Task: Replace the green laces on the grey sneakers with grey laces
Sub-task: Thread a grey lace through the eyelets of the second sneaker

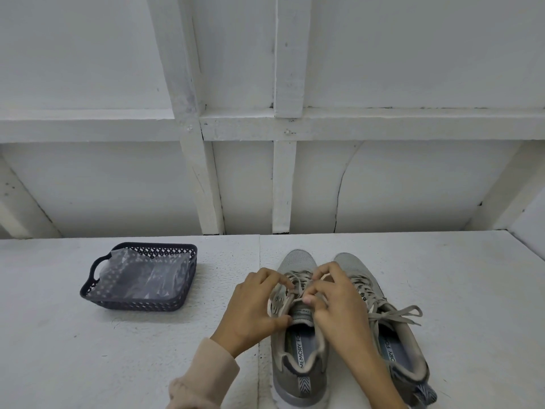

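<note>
Two grey sneakers stand side by side on the white table, toes pointing away from me. Over the left sneaker (298,361), my left hand (259,302) and my right hand (336,299) both pinch its pale grey lace (298,274) above the tongue, fingers curled round the strands. The right sneaker (404,349) carries a pale grey lace tied in a bow (395,314). My right forearm crosses part of it. I see no green lace in view.
A dark perforated plastic basket (94,268) with a handle stands at the left and holds crumpled clear plastic wrapping (141,276). A white panelled wall rises behind the table's far edge.
</note>
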### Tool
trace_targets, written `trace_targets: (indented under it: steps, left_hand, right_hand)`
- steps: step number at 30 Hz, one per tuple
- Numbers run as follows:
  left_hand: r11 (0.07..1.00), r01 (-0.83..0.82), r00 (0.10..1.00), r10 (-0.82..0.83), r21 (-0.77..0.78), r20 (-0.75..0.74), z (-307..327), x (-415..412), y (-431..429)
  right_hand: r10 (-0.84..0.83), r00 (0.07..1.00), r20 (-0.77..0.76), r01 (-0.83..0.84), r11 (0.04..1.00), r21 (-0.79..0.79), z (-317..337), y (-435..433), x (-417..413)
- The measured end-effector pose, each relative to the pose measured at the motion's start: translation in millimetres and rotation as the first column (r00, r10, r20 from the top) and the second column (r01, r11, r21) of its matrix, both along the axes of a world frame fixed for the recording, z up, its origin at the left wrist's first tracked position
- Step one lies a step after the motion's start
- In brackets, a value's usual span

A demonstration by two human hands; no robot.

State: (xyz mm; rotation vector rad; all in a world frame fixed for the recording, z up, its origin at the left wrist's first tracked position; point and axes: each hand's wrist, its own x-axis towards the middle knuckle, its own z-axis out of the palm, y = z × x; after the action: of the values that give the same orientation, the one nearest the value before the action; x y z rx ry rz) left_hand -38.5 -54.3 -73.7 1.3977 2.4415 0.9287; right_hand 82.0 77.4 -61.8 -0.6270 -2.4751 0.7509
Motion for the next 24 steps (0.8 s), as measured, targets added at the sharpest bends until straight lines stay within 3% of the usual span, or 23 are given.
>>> trace_targets:
  steps: [7, 12, 17, 24]
  left_hand:
    - [0.998, 0.065, 0.997, -0.066, 0.021, 0.039, -15.6, 3.3, 5.2]
    - [0.992, 0.074, 0.994, -0.081, 0.103, 0.071, -30.6, 18.2, 14.1]
    - [0.970, 0.022, 0.981, -0.067, 0.243, 0.180, -36.8, 23.9, 23.6]
    - [0.960, 0.003, 0.962, -0.079, 0.281, 0.260, -42.9, 22.7, 25.3]
  right_hand:
    - [0.047, 0.996, -0.080, -0.048, 0.999, -0.008, -1.0, 5.6, -0.1]
    - [0.083, 0.989, -0.126, -0.098, 0.988, -0.121, -2.0, 8.1, -2.0]
    - [0.129, 0.989, -0.066, -0.135, 0.985, -0.109, 3.1, 12.0, -0.7]
    - [0.251, 0.968, 0.032, -0.247, 0.964, -0.096, 11.6, 14.4, -0.9]
